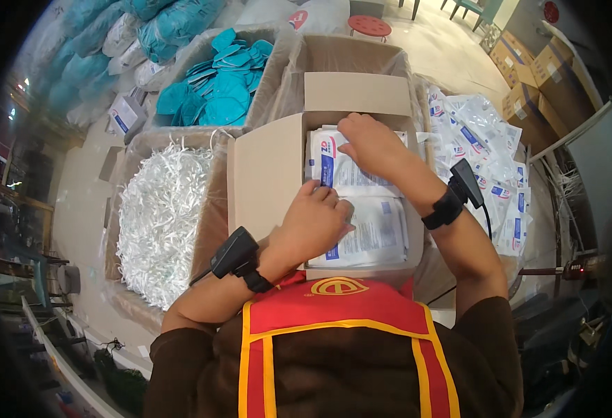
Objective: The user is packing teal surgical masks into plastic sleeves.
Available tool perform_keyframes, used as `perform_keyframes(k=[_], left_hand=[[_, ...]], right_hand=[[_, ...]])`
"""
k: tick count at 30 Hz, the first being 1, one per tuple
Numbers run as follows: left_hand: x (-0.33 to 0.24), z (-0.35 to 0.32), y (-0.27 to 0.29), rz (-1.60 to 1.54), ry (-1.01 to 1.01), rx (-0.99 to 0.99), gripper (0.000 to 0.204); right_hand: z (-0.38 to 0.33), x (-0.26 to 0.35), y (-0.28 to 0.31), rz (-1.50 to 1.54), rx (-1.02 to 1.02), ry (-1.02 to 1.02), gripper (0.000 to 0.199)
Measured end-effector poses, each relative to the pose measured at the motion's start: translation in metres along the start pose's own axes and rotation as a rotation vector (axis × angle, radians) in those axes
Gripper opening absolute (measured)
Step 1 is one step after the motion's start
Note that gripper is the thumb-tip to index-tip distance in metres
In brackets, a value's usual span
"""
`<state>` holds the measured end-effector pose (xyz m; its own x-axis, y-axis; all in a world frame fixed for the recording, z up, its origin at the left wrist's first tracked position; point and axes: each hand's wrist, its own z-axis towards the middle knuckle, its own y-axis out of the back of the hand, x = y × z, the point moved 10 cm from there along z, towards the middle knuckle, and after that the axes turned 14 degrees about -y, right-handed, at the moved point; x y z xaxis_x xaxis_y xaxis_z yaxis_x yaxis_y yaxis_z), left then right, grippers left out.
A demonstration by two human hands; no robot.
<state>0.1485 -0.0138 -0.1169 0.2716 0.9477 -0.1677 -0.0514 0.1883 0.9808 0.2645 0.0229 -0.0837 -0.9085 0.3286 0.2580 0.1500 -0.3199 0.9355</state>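
Observation:
In front of me stands an open cardboard box with its flaps folded out. Inside lie two stacks of flat white sealed packets with blue printing, a far stack and a near stack. My right hand grips the far stack at its far edge, fingers bent and thumb on top. With curled fingers, my left hand holds the same stack at its near left edge, above the near packets. The fingertips of both hands are partly hidden against the packets. A dark strap with a black device circles each wrist.
To the left, a lined carton holds white strips; behind it, another holds teal fabric pieces. Loose white packets are heaped at the right. Farther off are stuffed bags, a red stool and stacked brown cartons.

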Motion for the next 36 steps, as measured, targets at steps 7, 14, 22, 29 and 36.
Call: perform_keyframes(k=[7,14,22,29,36], left_hand=[[0.043,-0.044,0.07,-0.454,0.2,-0.758,0.028],[0.087,-0.014,0.063,-0.596,0.216,-0.588,0.031],[0.082,0.0,0.074,-1.315,0.292,-0.754,0.018],[0.041,-0.011,0.103,-1.181,0.235,-0.822,0.012],[0.04,-0.023,0.073,-1.359,0.338,-0.849,0.011]], right_hand=[[-0.04,0.02,0.059,0.241,-0.132,0.061,0.018],[-0.061,0.03,0.077,0.349,-0.18,0.097,0.017],[-0.058,0.029,0.111,0.352,-0.265,0.076,0.018],[-0.071,0.052,0.138,0.293,-0.232,0.046,0.021],[-0.076,0.061,0.12,0.396,-0.265,0.074,0.019]])
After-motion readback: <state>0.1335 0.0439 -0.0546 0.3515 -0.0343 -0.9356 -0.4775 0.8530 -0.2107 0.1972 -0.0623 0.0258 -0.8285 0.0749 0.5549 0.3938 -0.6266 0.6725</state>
